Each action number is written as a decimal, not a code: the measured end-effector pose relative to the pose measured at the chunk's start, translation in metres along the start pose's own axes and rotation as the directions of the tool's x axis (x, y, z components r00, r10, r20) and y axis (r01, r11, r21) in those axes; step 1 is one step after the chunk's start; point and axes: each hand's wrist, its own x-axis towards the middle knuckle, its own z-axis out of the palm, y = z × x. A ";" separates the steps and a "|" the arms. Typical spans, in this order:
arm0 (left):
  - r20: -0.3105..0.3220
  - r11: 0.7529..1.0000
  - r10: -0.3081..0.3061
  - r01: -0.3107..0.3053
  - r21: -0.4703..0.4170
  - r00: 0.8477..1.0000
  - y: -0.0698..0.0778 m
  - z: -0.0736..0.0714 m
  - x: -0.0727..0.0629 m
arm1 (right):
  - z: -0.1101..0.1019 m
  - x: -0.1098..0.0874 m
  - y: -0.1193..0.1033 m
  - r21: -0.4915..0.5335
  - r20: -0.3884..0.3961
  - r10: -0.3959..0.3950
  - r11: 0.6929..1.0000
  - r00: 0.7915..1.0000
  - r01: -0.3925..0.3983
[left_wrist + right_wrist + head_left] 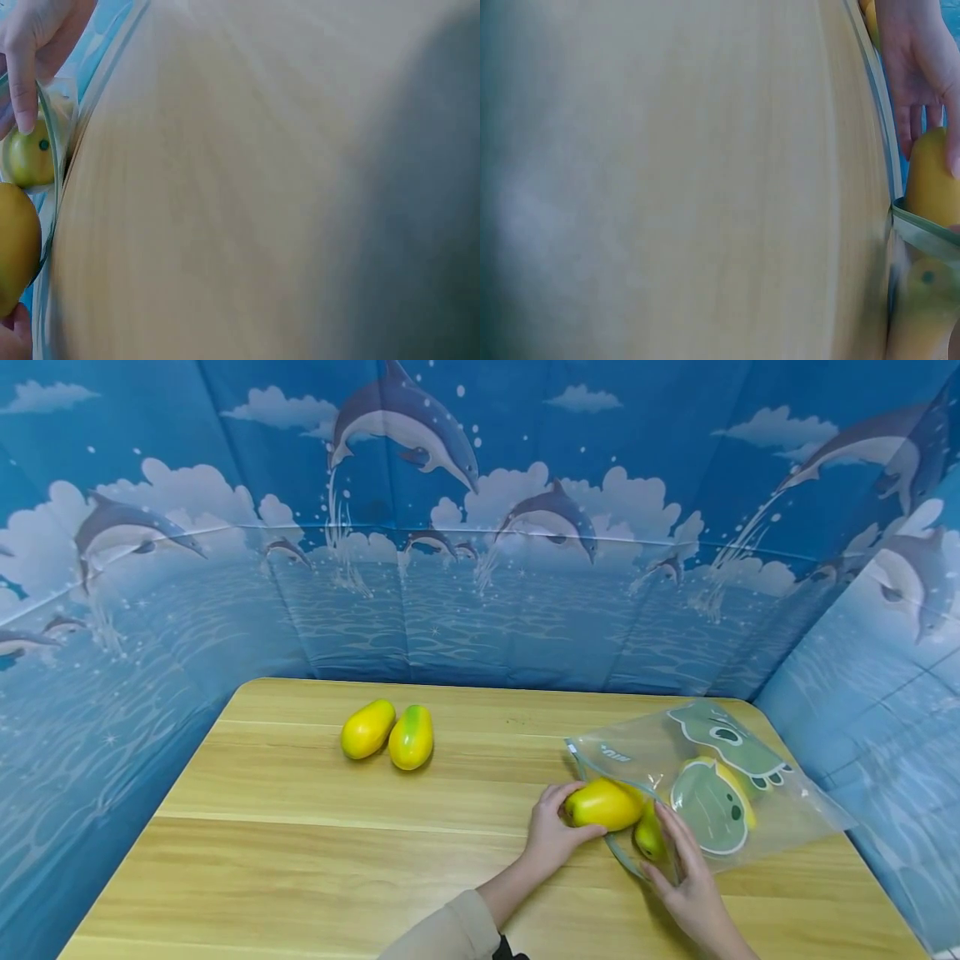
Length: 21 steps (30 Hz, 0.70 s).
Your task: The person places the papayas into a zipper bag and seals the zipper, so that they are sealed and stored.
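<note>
My left hand grips a yellow mango from its left end, thumb below and fingers above. That mango lies at the mouth of a clear zip bag with green cartoon prints, its far end inside the rim. My right hand holds the near edge of the bag's mouth. A greenish-yellow mango sits just inside the opening, near the right hand's fingers. In the left wrist view, a right finger reaches over the rim by this mango. More yellow fruit shows through the bag, partly hidden by the print.
Two more mangoes, a yellow one and a green-streaked one, lie side by side toward the back left of the wooden table. A blue dolphin-print curtain hangs behind the table and along its sides.
</note>
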 end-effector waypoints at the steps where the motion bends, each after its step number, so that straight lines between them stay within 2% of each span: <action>1: 0.002 1.000 0.001 -0.001 0.005 1.000 0.000 0.001 0.000 | 0.000 0.000 0.000 -0.004 -0.002 0.003 1.000 1.000 -0.003; 8: 0.031 1.000 -0.020 0.019 0.008 0.999 0.006 0.007 0.001 | 0.001 -0.002 0.005 -0.008 -0.018 0.037 0.999 0.999 -0.038; 12: 0.060 1.000 -0.024 0.023 0.018 0.998 0.007 0.009 0.002 | 0.000 -0.001 0.005 -0.013 -0.009 0.022 1.000 1.000 -0.022; 16: 0.091 1.000 -0.006 0.004 0.024 0.996 0.007 0.011 0.002 | -0.001 -0.001 0.005 -0.028 0.002 0.007 1.000 1.000 -0.007; 21: 0.149 0.997 0.055 -0.061 0.036 0.987 0.005 0.013 0.002 | 0.000 0.000 0.006 -0.028 0.004 -0.002 1.000 1.000 0.002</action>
